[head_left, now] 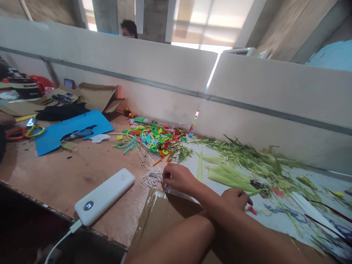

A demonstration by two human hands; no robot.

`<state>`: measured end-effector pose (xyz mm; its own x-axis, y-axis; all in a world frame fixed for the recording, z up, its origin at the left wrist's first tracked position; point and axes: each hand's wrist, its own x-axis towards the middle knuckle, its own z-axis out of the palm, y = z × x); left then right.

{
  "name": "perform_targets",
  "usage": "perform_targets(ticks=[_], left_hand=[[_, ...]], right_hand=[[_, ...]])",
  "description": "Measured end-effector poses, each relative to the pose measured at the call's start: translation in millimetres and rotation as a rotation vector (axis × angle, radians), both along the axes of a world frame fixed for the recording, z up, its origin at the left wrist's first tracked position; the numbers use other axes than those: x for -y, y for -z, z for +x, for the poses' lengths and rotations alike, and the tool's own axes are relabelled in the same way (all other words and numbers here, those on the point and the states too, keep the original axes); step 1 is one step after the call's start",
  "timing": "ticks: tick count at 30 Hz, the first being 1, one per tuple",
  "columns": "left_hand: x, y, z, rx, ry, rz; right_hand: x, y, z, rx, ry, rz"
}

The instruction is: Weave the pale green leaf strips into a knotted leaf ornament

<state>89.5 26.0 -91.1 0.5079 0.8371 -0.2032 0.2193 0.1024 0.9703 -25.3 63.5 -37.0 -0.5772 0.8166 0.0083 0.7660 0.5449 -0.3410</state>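
Finding tangle of thin, white, twisted strands (150,179) on brown tabletop (90,161), just left of curled right hand (177,178); can't make out one long axis or confirm finger grip. Can see left hand (235,198) farther from tangle, to the right, by pale-green leafy husks (228,176), fingers bent; can't tell if gripping.

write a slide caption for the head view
Right hand beside white strands, left hand near pale green leaves, colourful pieces heaped beyond.
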Motion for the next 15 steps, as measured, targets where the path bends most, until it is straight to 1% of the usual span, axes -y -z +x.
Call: perform_targets(ticks=[3,5,7,11,13,15], left_hand=[[1.3,-2.3,-1.5,-0.010,-0.004,0.004],[1.8,-2.5,-1.5,-0.015,-0.009,0.004],[1.4,-0.9,-0.4,-0.016,-0.010,0.007],[-1.5,6.9,2.9,-0.003,0.000,0.024],[-3.0,10.7,4.2,0.003,0.006,0.031],[-3.5,12.5,4.8,0.003,0.010,0.036]], right_hand=[[1.6,2.5,-1.3,0.077,-0.005,0.041],[1.0,0.4,-1.9,0.019,0.021,0.029],[-0.5,-2.8,-1.1,-0.111,0.054,-0.022],[-4.2,-3.3,2.6,-0.503,0.137,-0.295],[-5.4,-0.7,3.7,-0.609,0.171,-0.415],[-5.9,1.0,3.8,-0.645,0.184,-0.473]])
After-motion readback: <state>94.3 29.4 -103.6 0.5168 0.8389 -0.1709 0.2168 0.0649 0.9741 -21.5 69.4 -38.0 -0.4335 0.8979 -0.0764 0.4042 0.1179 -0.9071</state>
